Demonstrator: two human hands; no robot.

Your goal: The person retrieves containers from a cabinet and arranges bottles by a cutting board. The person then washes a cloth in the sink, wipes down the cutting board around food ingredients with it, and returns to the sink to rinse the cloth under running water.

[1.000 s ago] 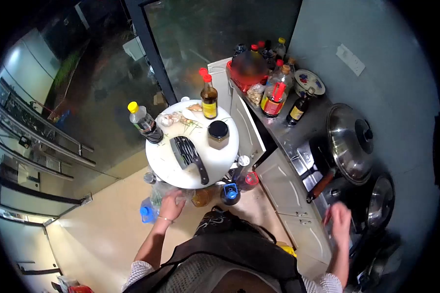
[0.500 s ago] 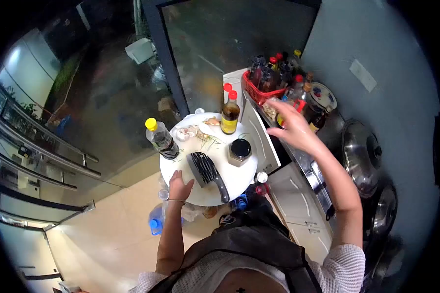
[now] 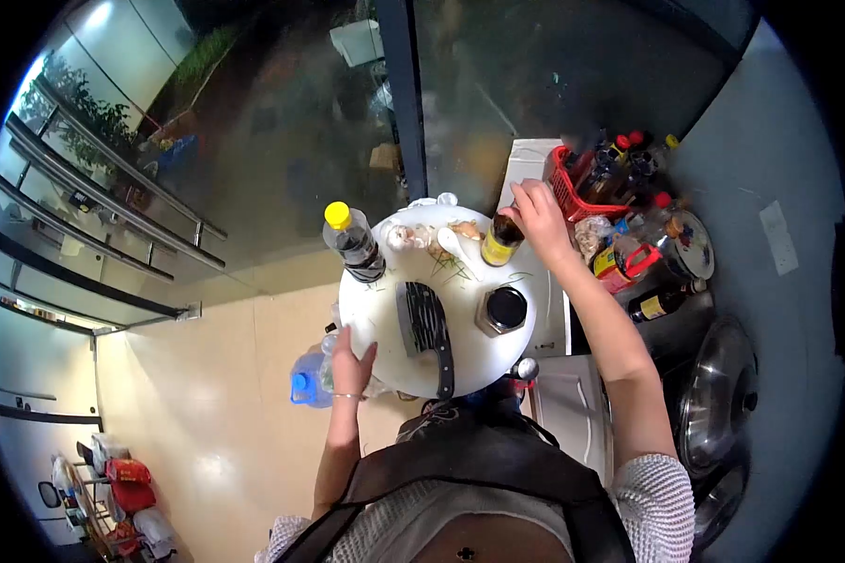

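Note:
My right hand (image 3: 539, 221) is closed round the neck of a dark sauce bottle (image 3: 499, 248) with a yellow label; its red cap is hidden by the fingers. The bottle stands at the back right of a round white board (image 3: 374, 324). At the board's front left edge is my left hand (image 3: 353, 368), thumb and fingers apart, holding nothing. A cleaver (image 3: 424, 319) with a black patterned blade lies mid-board, handle towards me. Beside it stand a dark-lidded glass jar (image 3: 502, 311) and a yellow-capped bottle (image 3: 354, 244). Garlic (image 3: 401, 236) and a white spoon (image 3: 454, 246) lie near the back.
A red basket (image 3: 573, 200) of bottles stands on the counter at right, with more bottles and a patterned plate (image 3: 693, 246) near it. Large metal pot lids (image 3: 718, 394) are further right. A blue-capped plastic jug (image 3: 310, 383) is on the floor, left of the board.
My right hand has come left and down from above the counter and taken hold of the sauce bottle's neck. The view has turned to the right. My left hand stays by the board's edge.

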